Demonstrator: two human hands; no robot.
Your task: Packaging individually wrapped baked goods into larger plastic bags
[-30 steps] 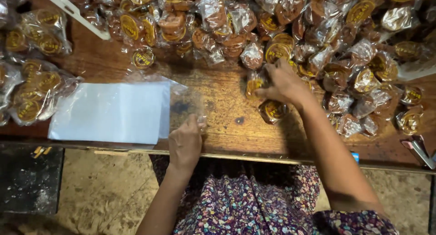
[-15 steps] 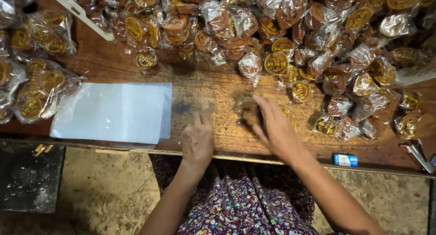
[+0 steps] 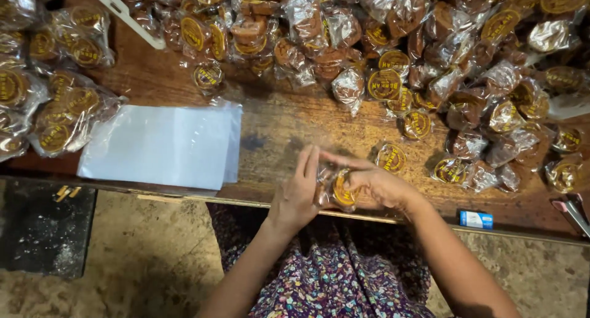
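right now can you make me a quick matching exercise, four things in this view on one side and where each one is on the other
Things:
1. stack of clear bags
2. wrapped snack
3. small blue and white box
4. white strip

Places:
A. top left, lying diagonally
B. table's near edge, far right
C. between the left hand and right hand
D. flat on the table, left of the hands

Pairs: 1-D, 2-C, 3-B, 4-A

Clear-wrapped round brown cake [image 3: 342,192] with yellow label, above table's near edge

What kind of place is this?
Probably a small snack-packing workshop: a wooden table heaped with wrapped round snacks, a stack of clear bags, and both hands on one small packet.
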